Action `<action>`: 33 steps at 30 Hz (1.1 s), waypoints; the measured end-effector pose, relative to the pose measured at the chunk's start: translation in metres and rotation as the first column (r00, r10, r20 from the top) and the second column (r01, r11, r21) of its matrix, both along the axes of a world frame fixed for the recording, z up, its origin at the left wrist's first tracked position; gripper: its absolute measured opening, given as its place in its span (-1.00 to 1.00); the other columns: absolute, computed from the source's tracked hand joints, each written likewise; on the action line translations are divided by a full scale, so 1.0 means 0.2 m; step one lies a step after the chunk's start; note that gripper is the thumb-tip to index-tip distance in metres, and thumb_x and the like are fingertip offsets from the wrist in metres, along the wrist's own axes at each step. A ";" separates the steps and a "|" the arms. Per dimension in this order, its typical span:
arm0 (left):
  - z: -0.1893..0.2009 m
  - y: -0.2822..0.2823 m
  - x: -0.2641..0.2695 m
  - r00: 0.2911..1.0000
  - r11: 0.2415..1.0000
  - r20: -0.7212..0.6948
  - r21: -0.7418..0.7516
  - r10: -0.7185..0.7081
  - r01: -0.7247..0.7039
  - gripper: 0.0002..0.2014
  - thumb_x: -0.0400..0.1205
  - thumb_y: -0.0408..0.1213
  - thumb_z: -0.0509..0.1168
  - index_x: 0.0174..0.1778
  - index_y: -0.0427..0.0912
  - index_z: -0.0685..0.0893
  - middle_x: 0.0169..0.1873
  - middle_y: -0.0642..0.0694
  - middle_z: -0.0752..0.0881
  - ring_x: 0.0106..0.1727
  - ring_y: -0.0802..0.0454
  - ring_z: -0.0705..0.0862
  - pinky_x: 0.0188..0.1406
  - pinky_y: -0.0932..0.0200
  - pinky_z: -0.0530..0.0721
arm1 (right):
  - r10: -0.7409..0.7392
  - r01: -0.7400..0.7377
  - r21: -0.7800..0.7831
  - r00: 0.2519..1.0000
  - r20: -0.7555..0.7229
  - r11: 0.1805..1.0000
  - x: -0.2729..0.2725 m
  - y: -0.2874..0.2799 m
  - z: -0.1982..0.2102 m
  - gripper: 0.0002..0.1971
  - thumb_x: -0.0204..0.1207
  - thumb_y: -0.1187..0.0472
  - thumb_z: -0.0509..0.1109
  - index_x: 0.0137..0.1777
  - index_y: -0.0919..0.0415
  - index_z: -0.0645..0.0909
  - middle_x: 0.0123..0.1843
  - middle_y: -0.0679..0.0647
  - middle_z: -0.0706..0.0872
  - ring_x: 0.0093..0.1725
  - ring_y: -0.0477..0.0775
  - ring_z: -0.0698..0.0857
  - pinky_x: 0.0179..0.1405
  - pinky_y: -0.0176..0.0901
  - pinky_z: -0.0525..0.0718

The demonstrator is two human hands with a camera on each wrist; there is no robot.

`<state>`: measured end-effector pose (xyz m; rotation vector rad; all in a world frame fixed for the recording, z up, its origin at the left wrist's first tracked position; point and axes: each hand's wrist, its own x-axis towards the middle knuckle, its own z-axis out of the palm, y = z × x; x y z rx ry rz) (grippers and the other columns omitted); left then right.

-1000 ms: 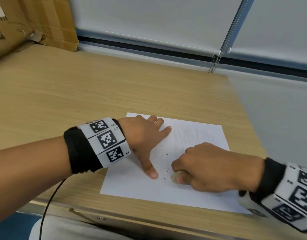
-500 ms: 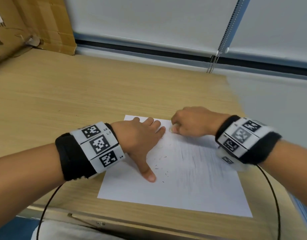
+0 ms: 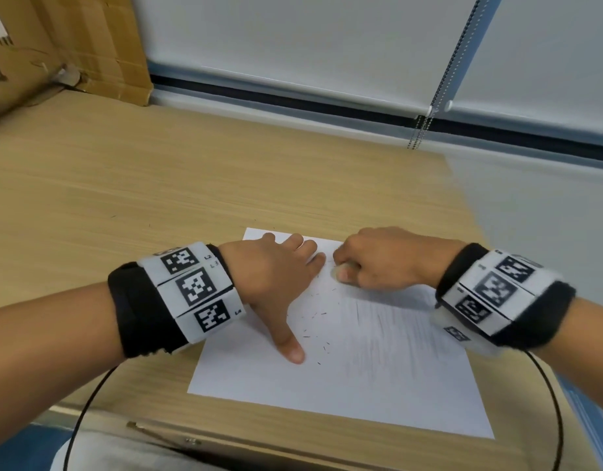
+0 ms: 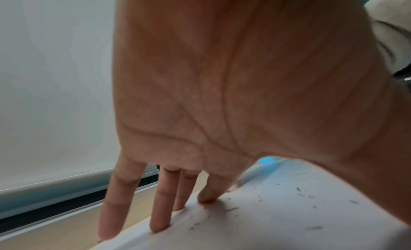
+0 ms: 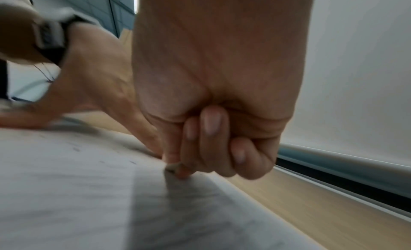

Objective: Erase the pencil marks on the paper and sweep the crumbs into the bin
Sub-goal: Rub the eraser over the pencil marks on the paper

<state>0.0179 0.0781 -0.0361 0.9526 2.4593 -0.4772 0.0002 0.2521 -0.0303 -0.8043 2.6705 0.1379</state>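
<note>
We press our left hand (image 3: 269,273) flat on the far-left part of the paper (image 3: 344,396), fingers straight and spread, thumb stretched toward the near side. Our right hand (image 3: 378,260) sits just right of it at the paper's far edge, fingers curled tight and pinching a small eraser (image 5: 172,168) against the sheet; only a sliver of it shows. Dark crumbs (image 3: 318,331) lie scattered on the paper between thumb and fist. Faint grey pencil marks (image 3: 388,334) cover the paper's right half. The paper lies on the wooden desk (image 3: 157,185), near its near-right corner.
</note>
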 end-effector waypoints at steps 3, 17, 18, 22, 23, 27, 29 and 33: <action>0.00 0.00 0.00 1.000 1.000 -0.005 0.006 -0.001 0.001 0.36 0.20 0.48 0.44 0.69 -0.19 -0.12 0.60 -0.08 0.06 0.56 -0.06 0.09 0.49 -0.09 0.23 | 0.061 -0.066 0.055 0.994 0.090 0.996 0.10 0.01 0.01 -0.72 0.61 0.04 0.19 -0.31 0.10 0.46 -0.41 -0.03 0.53 -0.33 0.08 0.51 -0.37 -0.08 0.40; 0.00 0.01 0.00 1.000 1.000 -0.013 -0.023 0.001 -0.002 0.38 0.20 0.50 0.42 0.70 -0.15 -0.19 0.62 -0.06 0.01 0.59 -0.05 0.04 0.51 -0.11 0.20 | -0.048 0.050 0.018 0.997 -0.059 0.999 0.11 -0.01 0.03 -0.63 0.65 0.01 0.15 -0.40 0.08 0.31 -0.42 -0.03 0.46 -0.30 0.15 0.49 -0.39 -0.07 0.35; 0.00 0.01 0.00 1.000 1.000 -0.013 -0.022 0.001 -0.001 0.38 0.20 0.50 0.41 0.70 -0.15 -0.18 0.62 -0.05 0.01 0.60 -0.06 0.04 0.51 -0.11 0.20 | -0.032 0.033 0.014 0.998 -0.060 0.999 0.13 -0.01 0.02 -0.64 0.65 0.03 0.15 -0.39 0.09 0.33 -0.42 -0.02 0.47 -0.30 0.16 0.50 -0.40 -0.07 0.34; 0.00 0.00 0.00 1.000 1.000 -0.026 -0.025 -0.012 0.011 0.39 0.17 0.52 0.41 0.70 -0.19 -0.12 0.62 -0.07 0.05 0.58 -0.06 0.09 0.50 -0.11 0.22 | 0.074 -0.077 0.042 0.995 0.072 0.996 0.27 -0.01 0.01 -0.67 0.64 0.02 0.15 -0.33 0.14 0.40 -0.41 0.00 0.50 -0.30 0.15 0.52 -0.31 -0.02 0.44; 0.00 0.01 0.00 0.999 1.000 -0.031 -0.026 -0.012 0.011 0.38 0.17 0.52 0.41 0.69 -0.20 -0.10 0.61 -0.08 0.07 0.57 -0.06 0.11 0.49 -0.11 0.24 | 0.060 -0.063 0.048 0.996 0.067 0.997 0.26 -0.02 0.01 -0.67 0.64 0.01 0.14 -0.33 0.13 0.40 -0.40 -0.01 0.50 -0.28 0.16 0.53 -0.29 -0.03 0.44; 0.00 0.01 0.00 0.999 1.000 -0.049 -0.029 -0.011 0.010 0.36 0.17 0.53 0.40 0.69 -0.19 -0.07 0.59 -0.08 0.12 0.54 -0.06 0.16 0.46 -0.11 0.27 | -0.020 0.021 0.031 0.999 -0.039 0.999 0.22 -0.01 0.01 -0.69 0.65 0.03 0.14 -0.32 0.11 0.38 -0.40 -0.02 0.47 -0.24 0.21 0.54 -0.31 -0.04 0.42; 0.00 0.01 0.00 0.999 0.999 -0.046 -0.035 -0.011 0.009 0.38 0.16 0.53 0.40 0.70 -0.19 -0.10 0.60 -0.08 0.09 0.56 -0.07 0.13 0.48 -0.12 0.26 | 0.066 -0.066 0.014 0.997 -0.026 0.998 0.29 -0.02 -0.01 -0.73 0.63 0.06 0.15 -0.29 0.14 0.41 -0.41 -0.01 0.48 -0.29 0.19 0.53 -0.33 -0.03 0.40; -0.01 0.02 0.00 0.999 0.999 -0.048 -0.048 -0.012 0.010 0.39 0.15 0.53 0.41 0.69 -0.21 -0.08 0.59 -0.10 0.12 0.56 -0.08 0.15 0.48 -0.12 0.28 | 0.079 -0.078 0.047 0.997 -0.023 0.996 0.30 -0.06 0.01 -0.70 0.66 0.01 0.13 -0.30 0.10 0.41 -0.42 -0.04 0.44 -0.31 0.14 0.47 -0.29 -0.04 0.38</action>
